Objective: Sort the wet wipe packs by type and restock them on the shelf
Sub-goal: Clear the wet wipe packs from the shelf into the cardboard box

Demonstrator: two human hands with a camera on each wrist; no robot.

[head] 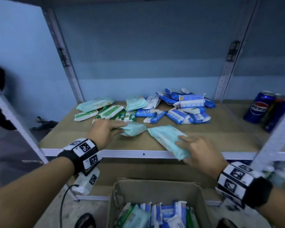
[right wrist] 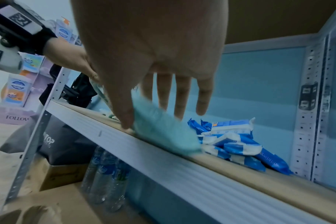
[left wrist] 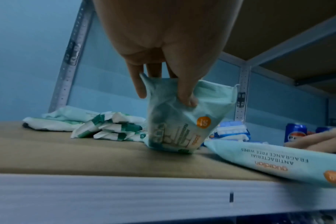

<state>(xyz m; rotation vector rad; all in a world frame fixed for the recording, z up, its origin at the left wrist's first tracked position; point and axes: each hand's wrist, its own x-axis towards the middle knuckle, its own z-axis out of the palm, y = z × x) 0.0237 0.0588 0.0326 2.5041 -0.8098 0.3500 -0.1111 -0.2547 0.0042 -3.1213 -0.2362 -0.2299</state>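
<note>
Both forearms reached forward over the open cardboard box (head: 155, 191) toward the shelf (head: 72, 137), palms down. The left hand (head: 104, 130) stretched toward 12 o'clock at the middle of the board; the right hand (head: 199, 150) hung over the front edge, at about 4 o'clock from the left.

Behind the hands lay sorted wipes: pale teal packs (head: 95, 104) at 11 o'clock, green-and-white packs (head: 112, 112) just right of them, and a heap of blue packs (head: 184, 109) at 1 o'clock. Soda cans (head: 258, 107) stood at the far right.

The left hand pinched a small teal pack (left wrist: 175, 128) between thumb and fingers, its lower end touching the board (it stood nearly upright there). The right hand's fingers were spread and fairly straight, thumb against the near edge of a larger teal pack (head: 168, 140), which lay partly over the shelf's front rail.
</note>
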